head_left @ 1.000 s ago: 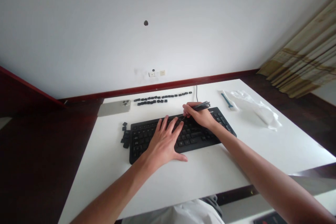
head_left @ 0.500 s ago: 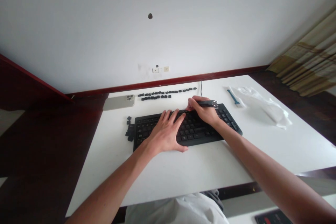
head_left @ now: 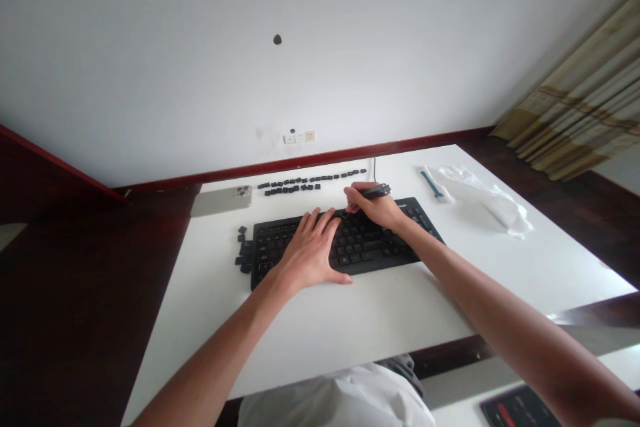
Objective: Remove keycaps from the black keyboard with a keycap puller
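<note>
Head view: the left hand [head_left: 310, 255] is resting open and flat across the black keyboard [head_left: 380, 259] on the white desk [head_left: 350, 327]; the right hand [head_left: 375, 208] is gripping a slim dark tool [head_left: 375, 191], its tip reaching the upper keys. Loose keycaps [head_left: 310, 181] are lying in rows beyond the keyboard, with a keycap cluster [head_left: 243, 250] at its left end; most keys remain seated.
</note>
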`<state>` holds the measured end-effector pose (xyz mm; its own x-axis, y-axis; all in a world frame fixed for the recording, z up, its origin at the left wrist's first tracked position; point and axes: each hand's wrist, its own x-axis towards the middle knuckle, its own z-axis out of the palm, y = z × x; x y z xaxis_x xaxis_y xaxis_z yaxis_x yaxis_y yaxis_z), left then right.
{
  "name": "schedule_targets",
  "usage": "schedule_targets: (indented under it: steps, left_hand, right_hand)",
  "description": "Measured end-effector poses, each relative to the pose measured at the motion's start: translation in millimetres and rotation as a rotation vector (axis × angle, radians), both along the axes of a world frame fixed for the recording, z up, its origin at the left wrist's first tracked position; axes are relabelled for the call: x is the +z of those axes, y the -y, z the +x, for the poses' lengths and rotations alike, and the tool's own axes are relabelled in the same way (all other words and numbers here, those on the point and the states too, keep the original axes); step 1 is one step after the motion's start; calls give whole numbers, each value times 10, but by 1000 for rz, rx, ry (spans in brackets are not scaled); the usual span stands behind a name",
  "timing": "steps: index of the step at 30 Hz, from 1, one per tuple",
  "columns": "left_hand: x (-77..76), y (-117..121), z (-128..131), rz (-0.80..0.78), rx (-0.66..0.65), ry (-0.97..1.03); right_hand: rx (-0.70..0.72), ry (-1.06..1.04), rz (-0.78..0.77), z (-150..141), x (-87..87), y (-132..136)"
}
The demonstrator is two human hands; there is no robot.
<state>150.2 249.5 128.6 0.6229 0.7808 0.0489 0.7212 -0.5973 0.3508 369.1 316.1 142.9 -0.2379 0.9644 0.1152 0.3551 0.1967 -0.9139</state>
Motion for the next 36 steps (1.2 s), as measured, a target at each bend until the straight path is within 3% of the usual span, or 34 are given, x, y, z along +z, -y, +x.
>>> schedule_targets:
  steps: [8,13,16,22,31,36]
  left_hand:
    - [21,12,22,-35,34,53]
    - [14,9,45,-27,52,65]
    - [12,11,49,-31,52,74]
    - [42,20,46,-48,50,73]
    - [12,34,54,-46,62,125]
    - [0,32,39,-36,67,140]
  right_hand:
    - [88,170,56,-99,117,-7]
    - [102,236,236,-17,108,77]
    - [172,351,338,67,141,84]
    - [344,468,346,180,187,74]
    - [217,789,371,9,252,288]
    - [207,862,332,-22,264,312]
